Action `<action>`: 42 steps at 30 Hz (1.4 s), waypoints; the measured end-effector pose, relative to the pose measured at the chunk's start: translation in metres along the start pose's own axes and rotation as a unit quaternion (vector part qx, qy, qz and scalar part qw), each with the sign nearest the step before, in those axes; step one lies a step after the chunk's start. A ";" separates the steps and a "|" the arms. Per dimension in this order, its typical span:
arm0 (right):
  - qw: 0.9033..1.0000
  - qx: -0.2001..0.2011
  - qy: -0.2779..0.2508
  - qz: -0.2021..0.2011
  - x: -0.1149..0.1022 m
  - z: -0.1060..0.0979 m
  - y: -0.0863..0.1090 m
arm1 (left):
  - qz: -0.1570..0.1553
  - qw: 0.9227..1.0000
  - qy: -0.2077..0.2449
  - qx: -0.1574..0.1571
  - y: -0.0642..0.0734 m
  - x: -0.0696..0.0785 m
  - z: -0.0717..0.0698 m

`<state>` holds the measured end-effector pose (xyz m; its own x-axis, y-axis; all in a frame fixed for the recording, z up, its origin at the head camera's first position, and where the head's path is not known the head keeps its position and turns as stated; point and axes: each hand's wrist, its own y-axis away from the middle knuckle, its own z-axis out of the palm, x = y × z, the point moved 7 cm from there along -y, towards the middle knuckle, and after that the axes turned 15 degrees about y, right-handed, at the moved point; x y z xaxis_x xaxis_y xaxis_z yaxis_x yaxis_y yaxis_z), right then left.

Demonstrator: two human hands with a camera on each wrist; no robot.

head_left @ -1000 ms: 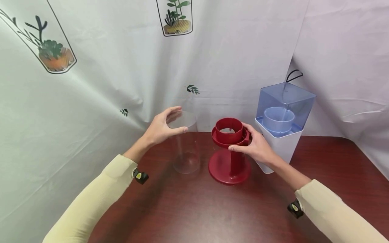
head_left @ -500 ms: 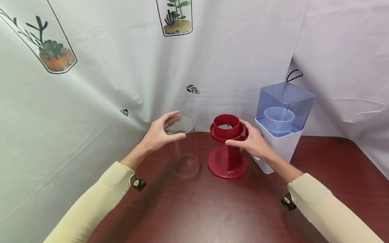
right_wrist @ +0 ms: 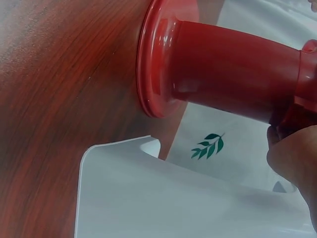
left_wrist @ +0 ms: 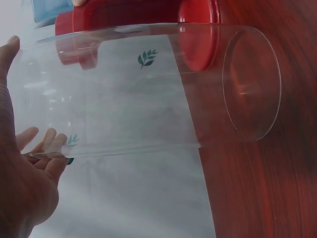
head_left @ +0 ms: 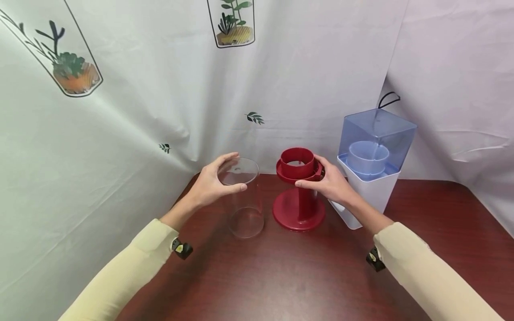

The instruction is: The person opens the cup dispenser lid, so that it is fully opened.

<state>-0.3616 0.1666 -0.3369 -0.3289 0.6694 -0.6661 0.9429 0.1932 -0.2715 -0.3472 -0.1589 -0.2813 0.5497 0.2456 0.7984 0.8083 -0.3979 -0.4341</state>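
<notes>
My left hand (head_left: 209, 182) grips a tall clear cylinder (head_left: 246, 209) near its upper rim, thumb on the near side and fingers behind. The cylinder stands upright, and its round lower end shows well in the left wrist view (left_wrist: 252, 94). To its right is a red plastic stand (head_left: 308, 203) with a broad round foot, a thick column and an open ring on top. My right hand (head_left: 336, 183) holds this stand just under the ring, its thumb in front. The right wrist view shows the column (right_wrist: 233, 69) and part of that hand (right_wrist: 297, 161).
Close right of the red stand is a white container (head_left: 371, 196) with a translucent blue top (head_left: 375, 133) and a round blue collar inside. The dark red table (head_left: 273, 276) ends at a white printed cloth (head_left: 305, 80) hanging behind.
The red stand and my right hand have moved back and slightly left, away from me. My left hand and the clear cylinder have come a little nearer.
</notes>
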 end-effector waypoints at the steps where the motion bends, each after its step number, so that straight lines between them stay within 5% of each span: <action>1: 1.000 0.000 0.001 0.000 0.000 0.000 -0.001 | -0.001 1.000 -0.001 -0.001 0.001 0.000 0.000; 28: 1.000 -0.006 0.013 0.003 0.001 0.003 -0.021 | -0.031 0.999 0.028 -0.006 0.009 -0.017 -0.005; 42: 1.000 -0.011 0.008 0.009 0.004 0.004 -0.031 | -0.066 0.996 0.015 -0.050 0.001 -0.022 -0.008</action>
<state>-0.3920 0.1605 -0.3334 -0.3112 0.6844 -0.6594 0.9496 0.1960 -0.2448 -0.3600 -0.1720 -0.2959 0.4324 0.2751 0.8587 0.8470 -0.4504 -0.2823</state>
